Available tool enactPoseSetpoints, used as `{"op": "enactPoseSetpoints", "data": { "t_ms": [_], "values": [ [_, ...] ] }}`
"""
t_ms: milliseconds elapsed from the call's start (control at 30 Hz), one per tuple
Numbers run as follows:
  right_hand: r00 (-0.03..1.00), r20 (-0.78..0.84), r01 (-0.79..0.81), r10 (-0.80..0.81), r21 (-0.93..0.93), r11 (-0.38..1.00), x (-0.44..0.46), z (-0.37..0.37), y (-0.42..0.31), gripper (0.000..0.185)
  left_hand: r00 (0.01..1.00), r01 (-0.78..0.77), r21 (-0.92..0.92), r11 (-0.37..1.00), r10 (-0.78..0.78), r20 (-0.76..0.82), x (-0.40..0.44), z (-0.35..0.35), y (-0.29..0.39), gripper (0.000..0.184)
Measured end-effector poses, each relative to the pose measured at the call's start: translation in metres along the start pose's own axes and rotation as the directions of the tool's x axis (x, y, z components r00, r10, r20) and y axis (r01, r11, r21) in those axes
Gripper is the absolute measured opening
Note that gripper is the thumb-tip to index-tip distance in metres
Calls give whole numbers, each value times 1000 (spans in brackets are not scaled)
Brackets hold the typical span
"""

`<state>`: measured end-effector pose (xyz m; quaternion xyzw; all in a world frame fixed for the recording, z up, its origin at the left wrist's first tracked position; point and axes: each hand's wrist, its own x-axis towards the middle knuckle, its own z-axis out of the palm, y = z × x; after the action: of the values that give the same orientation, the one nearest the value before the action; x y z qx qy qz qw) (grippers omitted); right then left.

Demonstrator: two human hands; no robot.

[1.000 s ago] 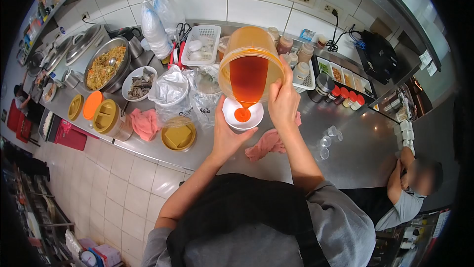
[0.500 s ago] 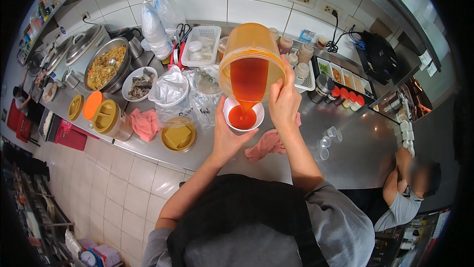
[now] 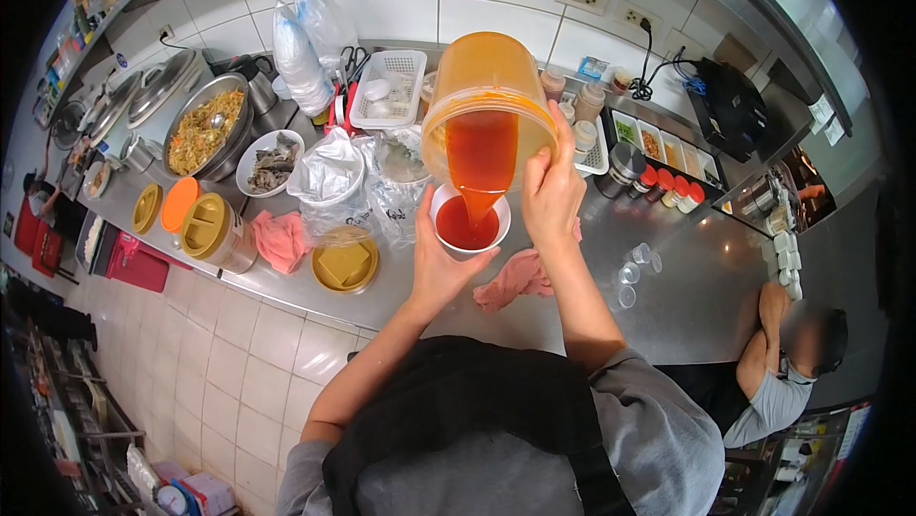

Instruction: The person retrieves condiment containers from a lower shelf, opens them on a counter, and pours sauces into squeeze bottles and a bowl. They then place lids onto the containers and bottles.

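My left hand [image 3: 444,266] is closed around a white cup [image 3: 503,234], held upright above the counter. Red-orange sauce [image 3: 466,222] fills part of the cup. Gripped at its right side by my right hand [image 3: 554,187], a translucent plastic tub [image 3: 487,67] tilts steeply over the cup. A stream of the sauce runs from the tub's rim into the cup. Below my hands, a pink cloth [image 3: 518,279] lies crumpled on the counter. A yellow screw lid [image 3: 344,266] rests on the counter to the left.
The steel counter [image 3: 687,315] bears several small clear cups [image 3: 630,273] at right. Red-capped jars [image 3: 664,182] and a topping tray [image 3: 668,146] stand behind them. At left are a bowl of noodles [image 3: 205,129] and a yellow-lidded jar [image 3: 218,230]. Another person [image 3: 778,382] is at far right.
My right hand has tipped the tub further, and the sauce stream is broader. The sauce level in the cup has risen. The person at right has shifted their arms.
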<state>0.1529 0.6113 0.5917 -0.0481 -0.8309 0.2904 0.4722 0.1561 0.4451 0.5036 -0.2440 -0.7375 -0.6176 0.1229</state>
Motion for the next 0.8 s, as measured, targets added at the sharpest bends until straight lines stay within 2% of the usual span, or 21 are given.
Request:
{"op": "enactPoseSetpoints", "data": {
  "t_ms": [600, 700, 800],
  "values": [
    [1000, -15, 19, -19, 49, 999, 3, -4, -5, 63, 1000, -12, -31, 999, 12, 4, -3, 0, -2, 118],
    [993, -80, 87, -84, 32, 996, 3, -1, -1, 56, 1000, 2, -63, 998, -2, 8, -3, 0, -1, 118],
    [998, -33, 53, -51, 66, 996, 3, -4, -4, 64, 1000, 1, -57, 998, -1, 5, -3, -1, 2, 118]
  ]
}}
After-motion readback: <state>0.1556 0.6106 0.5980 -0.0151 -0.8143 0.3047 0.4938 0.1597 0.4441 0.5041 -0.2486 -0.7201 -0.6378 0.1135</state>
